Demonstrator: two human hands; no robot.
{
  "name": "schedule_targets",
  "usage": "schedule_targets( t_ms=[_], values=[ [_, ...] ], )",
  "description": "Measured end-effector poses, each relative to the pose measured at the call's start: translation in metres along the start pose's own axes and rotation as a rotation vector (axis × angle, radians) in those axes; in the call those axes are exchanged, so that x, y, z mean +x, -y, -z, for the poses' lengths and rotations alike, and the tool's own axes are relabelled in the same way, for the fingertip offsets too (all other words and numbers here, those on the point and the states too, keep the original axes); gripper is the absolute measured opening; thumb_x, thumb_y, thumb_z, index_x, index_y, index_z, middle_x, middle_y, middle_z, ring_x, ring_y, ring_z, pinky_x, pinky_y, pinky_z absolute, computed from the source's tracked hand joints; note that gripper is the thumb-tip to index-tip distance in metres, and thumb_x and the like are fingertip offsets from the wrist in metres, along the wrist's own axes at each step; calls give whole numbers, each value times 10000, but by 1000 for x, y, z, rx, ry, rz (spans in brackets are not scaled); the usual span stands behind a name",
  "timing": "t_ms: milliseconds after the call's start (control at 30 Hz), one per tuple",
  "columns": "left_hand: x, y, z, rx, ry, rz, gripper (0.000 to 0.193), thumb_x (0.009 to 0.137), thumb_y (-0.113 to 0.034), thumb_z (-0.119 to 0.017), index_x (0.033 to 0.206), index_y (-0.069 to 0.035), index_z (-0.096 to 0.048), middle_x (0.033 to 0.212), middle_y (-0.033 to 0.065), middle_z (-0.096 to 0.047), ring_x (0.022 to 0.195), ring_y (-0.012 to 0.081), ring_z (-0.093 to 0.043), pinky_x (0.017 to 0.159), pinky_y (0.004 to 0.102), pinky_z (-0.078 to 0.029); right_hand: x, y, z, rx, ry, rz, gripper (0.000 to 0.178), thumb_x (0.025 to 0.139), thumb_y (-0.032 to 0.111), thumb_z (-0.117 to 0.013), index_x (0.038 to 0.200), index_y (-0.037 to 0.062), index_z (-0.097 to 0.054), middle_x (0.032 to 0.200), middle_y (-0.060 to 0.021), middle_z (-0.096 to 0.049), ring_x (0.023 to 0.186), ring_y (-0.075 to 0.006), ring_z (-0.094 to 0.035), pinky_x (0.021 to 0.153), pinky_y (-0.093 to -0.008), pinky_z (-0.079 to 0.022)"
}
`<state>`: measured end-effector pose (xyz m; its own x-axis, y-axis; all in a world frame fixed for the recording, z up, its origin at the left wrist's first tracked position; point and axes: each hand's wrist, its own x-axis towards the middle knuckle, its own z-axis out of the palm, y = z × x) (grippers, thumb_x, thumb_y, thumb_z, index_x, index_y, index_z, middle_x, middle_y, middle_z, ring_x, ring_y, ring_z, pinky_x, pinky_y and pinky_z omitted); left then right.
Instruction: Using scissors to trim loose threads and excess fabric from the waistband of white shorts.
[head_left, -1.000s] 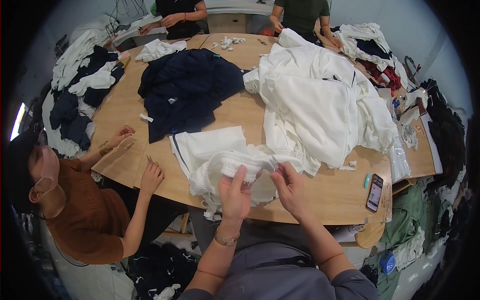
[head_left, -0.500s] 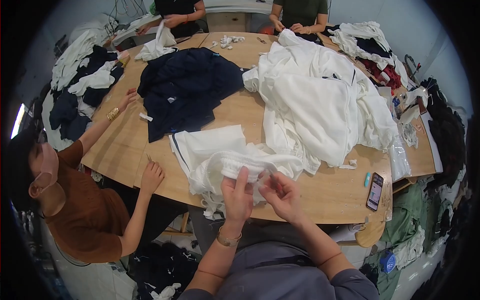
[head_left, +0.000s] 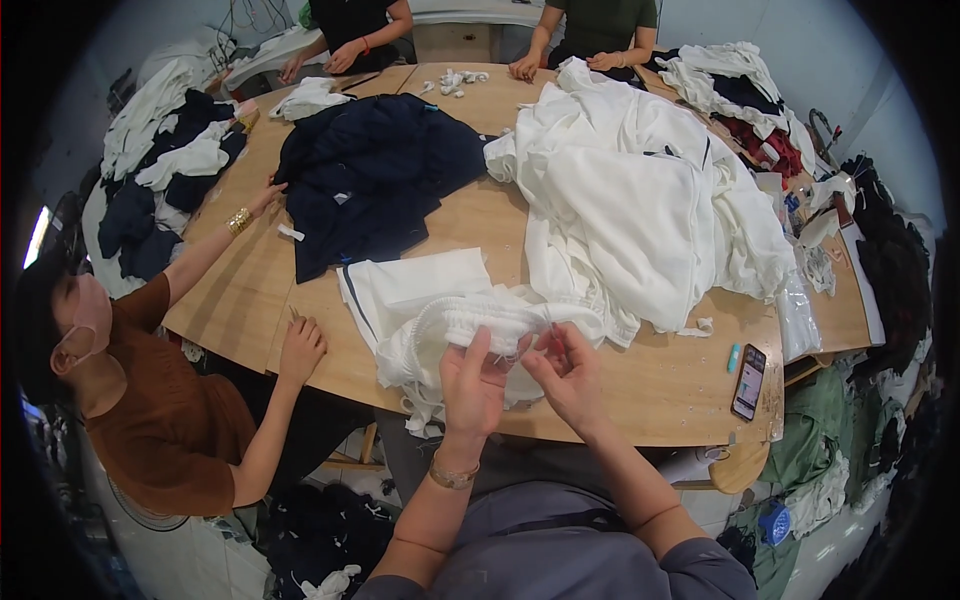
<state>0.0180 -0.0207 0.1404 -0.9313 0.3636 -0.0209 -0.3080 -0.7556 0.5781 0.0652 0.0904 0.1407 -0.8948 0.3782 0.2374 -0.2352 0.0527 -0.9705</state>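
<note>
My left hand (head_left: 474,385) is closed on the gathered elastic waistband of a white garment (head_left: 425,335), thumb on top of the band. The rest of the garment lies bunched on the table edge, with a dark stripe along its flat part. Close beside it, my right hand (head_left: 566,375) is closed in a pinch at the band's right end. Something small and reddish shows between its fingers, too blurred to name. Fine loose threads (head_left: 515,352) hang between my two hands.
A large white garment pile (head_left: 620,200) and a navy pile (head_left: 375,180) cover the table's middle. A phone (head_left: 749,382) and a turquoise stick (head_left: 734,358) lie at right. A co-worker's hand (head_left: 265,195) touches the navy pile; two more people sit across the table.
My right hand has shifted slightly at the band, and loose threads now show. The left co-worker's hand has reached the navy pile. Across the table, one person has lowered a white cloth.
</note>
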Motion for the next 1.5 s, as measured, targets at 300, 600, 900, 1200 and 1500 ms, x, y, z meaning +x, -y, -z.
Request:
schedule_targets(
  t_ms=[300,600,900,1200,1500],
  values=[
    [-3,1,1,42,-11,-6,258,901,-89,-424,1125,30,-473,1074,153,-566,971,240,-581,866,363,-484,-18,22,-9,-169,255,176,236,781,220,-659,816,15,-549,589,-10,-463,505,-58,-404,440,-219,-319],
    [2,-4,8,-30,70,28,301,930,-125,-392,1183,33,-431,1144,130,-528,1017,211,-551,893,374,-463,-8,-8,18,-337,101,193,300,757,271,-681,798,11,-539,592,-58,-478,485,-169,-482,439,-282,-357],
    [0,-1,8,-50,39,18,297,941,-161,-363,1153,30,-447,1103,166,-554,971,272,-584,827,362,-505,8,-20,20,-738,32,580,321,682,316,-717,715,56,-533,581,-54,-473,469,-210,-489,413,-307,-354],
    [-2,0,10,16,83,-67,286,934,-133,-379,1160,32,-440,1106,154,-551,979,245,-580,829,348,-502,14,-13,21,-850,78,641,322,663,317,-728,697,61,-536,558,-47,-474,465,-199,-490,416,-298,-363],
    [-2,-3,10,62,99,-72,269,928,-118,-417,1146,33,-457,1096,99,-549,974,154,-551,836,278,-448,17,-18,25,-880,73,719,349,679,401,-690,683,89,-533,539,-22,-424,421,-178,-431,402,-287,-335]
  ],
)
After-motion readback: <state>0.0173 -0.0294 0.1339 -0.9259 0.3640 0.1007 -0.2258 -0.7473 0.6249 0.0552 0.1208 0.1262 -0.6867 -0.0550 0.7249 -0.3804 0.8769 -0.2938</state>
